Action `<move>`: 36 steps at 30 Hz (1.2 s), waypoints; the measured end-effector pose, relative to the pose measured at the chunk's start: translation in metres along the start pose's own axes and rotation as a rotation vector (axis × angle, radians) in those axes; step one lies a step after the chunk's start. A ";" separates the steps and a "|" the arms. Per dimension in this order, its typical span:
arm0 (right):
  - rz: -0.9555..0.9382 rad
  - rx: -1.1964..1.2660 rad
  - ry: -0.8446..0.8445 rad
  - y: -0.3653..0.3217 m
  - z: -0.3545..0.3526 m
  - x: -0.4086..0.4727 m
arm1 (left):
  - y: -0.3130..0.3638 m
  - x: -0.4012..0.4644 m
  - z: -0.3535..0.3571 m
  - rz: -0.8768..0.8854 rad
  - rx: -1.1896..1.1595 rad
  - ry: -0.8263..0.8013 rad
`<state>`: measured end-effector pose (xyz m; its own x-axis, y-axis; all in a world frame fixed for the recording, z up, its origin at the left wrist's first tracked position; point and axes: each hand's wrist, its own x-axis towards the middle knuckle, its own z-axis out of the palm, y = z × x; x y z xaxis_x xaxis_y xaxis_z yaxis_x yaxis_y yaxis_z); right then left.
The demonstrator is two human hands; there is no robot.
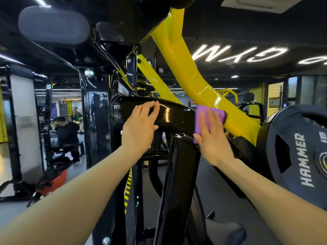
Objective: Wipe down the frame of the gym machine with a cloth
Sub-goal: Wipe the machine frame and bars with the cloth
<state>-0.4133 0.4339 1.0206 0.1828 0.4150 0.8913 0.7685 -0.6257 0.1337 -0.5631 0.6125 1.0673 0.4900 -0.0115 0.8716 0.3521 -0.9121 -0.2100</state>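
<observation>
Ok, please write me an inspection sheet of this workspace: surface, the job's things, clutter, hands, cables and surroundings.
Surface: glossy black frame beam meets the yellow arm; shiny, with glare.
Job's things: purple cloth lies flat where beam and arm meet.
Clutter: red item on the floor, at left.
Hands: left hand rests on the beam, fingers over its top edge; right hand presses the cloth with straight fingers.
Cables: nothing seen.
Surroundings: black weight plate marked HAMMER at right; grey pad overhead; a person in black behind, at left.
</observation>
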 end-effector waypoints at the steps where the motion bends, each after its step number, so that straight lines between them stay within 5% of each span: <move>1: -0.092 -0.018 0.032 -0.012 -0.001 0.015 | -0.001 0.000 0.000 0.000 0.008 0.004; 7: -0.346 -0.012 0.074 -0.044 0.002 0.068 | 0.003 0.002 -0.002 -0.050 0.000 -0.026; 14: -0.275 -0.015 -0.025 0.034 0.013 -0.030 | 0.005 0.001 -0.003 -0.045 0.027 -0.056; 23: -0.280 0.111 0.025 -0.031 -0.011 0.036 | 0.006 0.003 -0.004 -0.065 0.027 -0.059; 30: 0.032 0.185 0.045 0.023 0.002 -0.060 | 0.025 -0.006 0.001 -0.058 0.101 -0.047; 36: 0.297 0.191 -0.059 0.020 -0.008 -0.086 | 0.068 -0.055 0.013 0.134 -0.029 -0.041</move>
<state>-0.4186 0.3808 0.9498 0.4461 0.2750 0.8517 0.7762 -0.5926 -0.2152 -0.5563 0.5565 0.9991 0.5637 -0.1174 0.8176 0.2583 -0.9151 -0.3095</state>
